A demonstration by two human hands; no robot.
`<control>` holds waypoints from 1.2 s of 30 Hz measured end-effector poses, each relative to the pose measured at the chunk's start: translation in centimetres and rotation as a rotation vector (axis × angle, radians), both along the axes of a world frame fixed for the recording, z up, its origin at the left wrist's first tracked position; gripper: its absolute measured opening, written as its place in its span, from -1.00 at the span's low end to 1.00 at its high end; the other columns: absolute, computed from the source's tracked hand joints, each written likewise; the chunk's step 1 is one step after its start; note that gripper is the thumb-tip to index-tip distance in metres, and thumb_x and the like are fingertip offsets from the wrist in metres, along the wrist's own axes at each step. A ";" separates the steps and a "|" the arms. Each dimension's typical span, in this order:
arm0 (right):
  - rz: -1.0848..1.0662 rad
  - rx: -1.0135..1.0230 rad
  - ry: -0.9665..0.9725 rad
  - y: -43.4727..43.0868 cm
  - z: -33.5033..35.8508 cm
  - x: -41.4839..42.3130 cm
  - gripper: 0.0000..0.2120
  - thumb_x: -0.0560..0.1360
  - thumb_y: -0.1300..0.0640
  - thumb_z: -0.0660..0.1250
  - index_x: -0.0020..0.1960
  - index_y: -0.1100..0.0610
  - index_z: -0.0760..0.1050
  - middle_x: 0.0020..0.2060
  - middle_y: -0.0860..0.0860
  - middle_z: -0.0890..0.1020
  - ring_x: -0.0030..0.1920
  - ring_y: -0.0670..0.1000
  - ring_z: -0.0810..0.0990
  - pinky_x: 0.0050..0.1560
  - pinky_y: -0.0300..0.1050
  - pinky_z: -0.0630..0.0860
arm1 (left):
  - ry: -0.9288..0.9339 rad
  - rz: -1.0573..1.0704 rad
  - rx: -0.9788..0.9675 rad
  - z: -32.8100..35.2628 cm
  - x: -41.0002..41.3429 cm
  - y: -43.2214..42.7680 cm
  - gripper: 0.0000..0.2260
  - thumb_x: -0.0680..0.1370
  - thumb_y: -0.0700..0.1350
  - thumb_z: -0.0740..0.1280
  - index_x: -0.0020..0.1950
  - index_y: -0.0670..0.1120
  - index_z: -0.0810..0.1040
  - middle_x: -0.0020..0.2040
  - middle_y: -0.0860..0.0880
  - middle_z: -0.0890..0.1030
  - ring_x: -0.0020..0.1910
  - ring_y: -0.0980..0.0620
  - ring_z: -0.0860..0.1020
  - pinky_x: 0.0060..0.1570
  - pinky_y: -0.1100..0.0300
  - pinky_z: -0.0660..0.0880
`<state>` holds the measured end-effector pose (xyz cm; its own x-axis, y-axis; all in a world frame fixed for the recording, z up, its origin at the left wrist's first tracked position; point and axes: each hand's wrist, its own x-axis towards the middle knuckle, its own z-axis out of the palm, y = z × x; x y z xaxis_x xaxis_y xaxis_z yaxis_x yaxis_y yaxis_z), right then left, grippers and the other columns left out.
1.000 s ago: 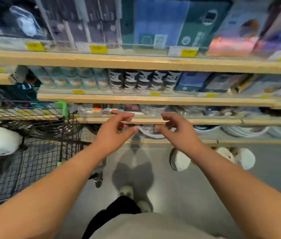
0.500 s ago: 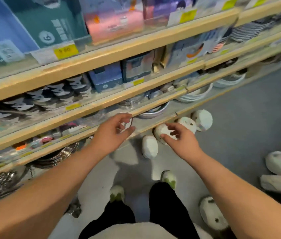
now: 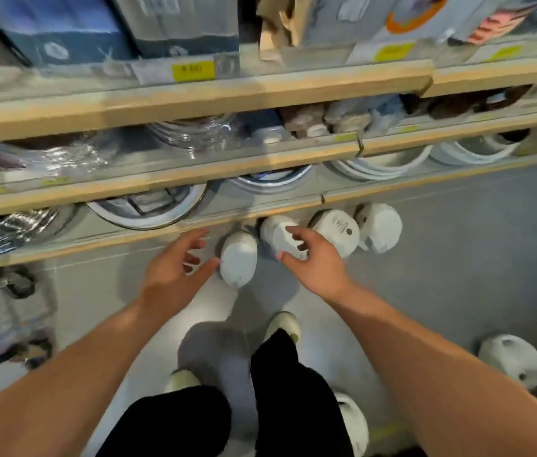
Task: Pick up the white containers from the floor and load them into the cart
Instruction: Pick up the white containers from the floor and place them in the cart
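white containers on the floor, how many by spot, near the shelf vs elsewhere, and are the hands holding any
In the row by the bottom shelf: 4
By the person's right leg: 1
Far right on the floor: 1
Held by the left hand or the right hand: 0
Total: 6

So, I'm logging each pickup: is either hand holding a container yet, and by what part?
Nothing is held. The left hand is open beside one white container; the right hand is open above another container.
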<state>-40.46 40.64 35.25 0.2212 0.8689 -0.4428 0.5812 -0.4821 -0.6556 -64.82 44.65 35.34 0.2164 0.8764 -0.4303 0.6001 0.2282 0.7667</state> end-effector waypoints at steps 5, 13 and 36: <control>0.035 -0.001 0.043 -0.4 -14.2 -1.0 -0.48 0.47 0.06 0.40 0.39 0.10 0.38 0.31 0.07 0.49 0.27 0.08 0.48 0.26 -0.11 0.39 | -0.021 0.044 -0.102 -13.8 -0.7 -1.5 -0.47 0.46 -0.09 0.47 0.37 0.16 0.37 0.20 0.06 0.51 -0.07 0.10 0.53 -0.08 0.26 0.50; 0.013 0.032 0.121 0.5 -35.0 -3.4 -0.34 0.48 0.03 0.39 0.49 0.09 0.20 0.42 0.10 0.37 0.43 0.09 0.31 0.42 -0.03 0.26 | -0.127 -0.022 -0.180 -33.4 0.1 -2.2 0.06 0.29 -0.11 0.62 0.56 0.17 -0.02 0.28 0.43 0.25 0.32 0.19 0.35 0.17 0.40 0.36; -0.033 0.081 0.263 3.0 -36.8 -5.3 -0.23 0.41 -0.06 0.44 0.50 -0.10 0.12 0.42 -0.01 0.34 0.37 0.03 0.35 0.33 -0.06 0.36 | -0.162 0.035 -0.066 -37.5 2.1 -2.3 0.13 0.16 -0.03 0.66 0.48 0.37 -0.02 0.40 0.22 0.28 0.38 0.09 0.30 0.27 0.06 0.46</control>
<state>-45.74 43.65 -1.55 0.1365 0.8979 -0.4184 0.3711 -0.4380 -0.8188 -62.72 42.38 -2.13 0.2571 0.8556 -0.4493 0.4609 0.3000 0.8352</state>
